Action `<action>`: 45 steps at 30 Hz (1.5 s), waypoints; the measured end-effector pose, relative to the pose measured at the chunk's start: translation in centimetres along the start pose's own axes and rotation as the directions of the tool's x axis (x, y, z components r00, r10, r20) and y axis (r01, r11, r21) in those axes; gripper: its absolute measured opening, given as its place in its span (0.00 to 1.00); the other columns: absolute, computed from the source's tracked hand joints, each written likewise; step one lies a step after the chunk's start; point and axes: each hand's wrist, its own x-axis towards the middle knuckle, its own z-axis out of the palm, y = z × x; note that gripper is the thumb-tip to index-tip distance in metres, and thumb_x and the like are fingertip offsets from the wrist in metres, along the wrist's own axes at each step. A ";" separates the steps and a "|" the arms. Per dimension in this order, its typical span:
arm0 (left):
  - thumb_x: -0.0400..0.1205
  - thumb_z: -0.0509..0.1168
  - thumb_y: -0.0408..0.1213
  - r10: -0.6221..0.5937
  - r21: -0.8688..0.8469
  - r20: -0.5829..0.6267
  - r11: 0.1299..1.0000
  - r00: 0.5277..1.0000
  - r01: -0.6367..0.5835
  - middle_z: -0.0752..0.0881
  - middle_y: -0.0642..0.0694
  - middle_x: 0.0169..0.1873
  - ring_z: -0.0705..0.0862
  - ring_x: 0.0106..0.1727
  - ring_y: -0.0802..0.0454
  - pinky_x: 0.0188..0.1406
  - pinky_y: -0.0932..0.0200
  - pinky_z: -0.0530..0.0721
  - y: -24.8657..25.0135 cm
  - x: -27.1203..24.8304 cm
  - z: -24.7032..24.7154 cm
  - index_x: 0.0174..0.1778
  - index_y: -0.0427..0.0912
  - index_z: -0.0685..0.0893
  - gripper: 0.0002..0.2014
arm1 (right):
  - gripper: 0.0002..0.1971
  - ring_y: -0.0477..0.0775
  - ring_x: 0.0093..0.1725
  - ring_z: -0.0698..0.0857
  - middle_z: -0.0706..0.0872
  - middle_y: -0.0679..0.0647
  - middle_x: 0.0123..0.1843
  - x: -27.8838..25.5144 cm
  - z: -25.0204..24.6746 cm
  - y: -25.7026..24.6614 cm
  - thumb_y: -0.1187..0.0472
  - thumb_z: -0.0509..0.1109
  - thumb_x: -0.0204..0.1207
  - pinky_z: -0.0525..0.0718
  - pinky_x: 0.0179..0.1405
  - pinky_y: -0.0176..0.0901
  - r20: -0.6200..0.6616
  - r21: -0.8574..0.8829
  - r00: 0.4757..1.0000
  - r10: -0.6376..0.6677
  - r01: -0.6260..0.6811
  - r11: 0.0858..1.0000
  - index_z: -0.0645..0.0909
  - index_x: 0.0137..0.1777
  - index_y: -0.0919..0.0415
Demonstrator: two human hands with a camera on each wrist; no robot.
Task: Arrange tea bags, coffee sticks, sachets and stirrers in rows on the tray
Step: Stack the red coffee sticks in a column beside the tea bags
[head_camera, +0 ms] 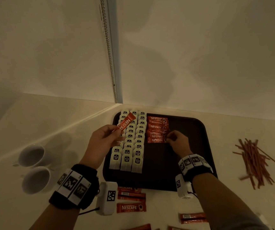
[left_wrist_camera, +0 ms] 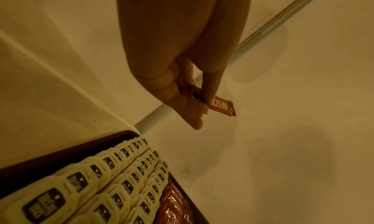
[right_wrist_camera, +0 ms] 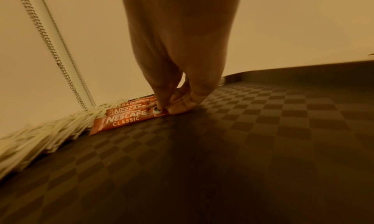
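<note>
A dark tray (head_camera: 188,163) holds three rows of white tea bags (head_camera: 130,146) on its left part and a column of red coffee sticks (head_camera: 156,128) beside them. My left hand (head_camera: 105,140) hovers over the tea bags and pinches one red coffee stick (head_camera: 125,124) in the air; the left wrist view shows that stick (left_wrist_camera: 222,106) between thumb and fingers. My right hand (head_camera: 176,141) pinches the right end of the nearest coffee stick (right_wrist_camera: 123,119) in the column, which lies flat on the tray (right_wrist_camera: 242,139).
Loose coffee sticks (head_camera: 131,207) lie on the counter in front of the tray. A pile of brown stirrers (head_camera: 254,161) lies to the tray's right. Two white cups (head_camera: 33,166) stand at the left. A wall with a bead chain (head_camera: 108,50) rises behind the tray.
</note>
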 end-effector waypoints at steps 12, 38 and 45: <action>0.76 0.70 0.24 0.120 0.021 -0.016 0.993 0.993 -0.119 0.91 0.42 0.39 0.90 0.39 0.52 0.42 0.66 0.87 0.5 0.6 0.2 0.48 0.39 0.88 0.08 | 0.06 0.47 0.50 0.83 0.82 0.47 0.49 -2.1 -1.1 -3.9 0.56 0.67 0.78 0.84 0.51 0.42 -0.024 0.205 0.987 -0.159 0.161 0.966 0.78 0.52 0.55; 0.78 0.68 0.30 0.043 -0.241 0.078 0.970 0.996 -0.023 0.87 0.38 0.50 0.86 0.53 0.48 0.52 0.58 0.84 0.9 -1.4 2.0 0.55 0.37 0.83 0.10 | 0.10 0.43 0.45 0.85 0.82 0.50 0.49 -9.9 -2.2 -14.2 0.70 0.71 0.74 0.89 0.43 0.42 0.256 0.419 0.772 -0.581 0.453 0.787 0.78 0.53 0.59; 0.79 0.62 0.24 0.151 -0.421 0.003 0.897 0.989 -0.135 0.90 0.44 0.45 0.89 0.47 0.53 0.48 0.66 0.86 0.9 -1.6 1.3 0.52 0.39 0.85 0.11 | 0.09 0.38 0.39 0.85 0.87 0.49 0.44 -11.1 -4.2 -15.6 0.67 0.71 0.76 0.82 0.40 0.28 0.040 0.345 0.772 -0.635 0.586 0.733 0.85 0.54 0.57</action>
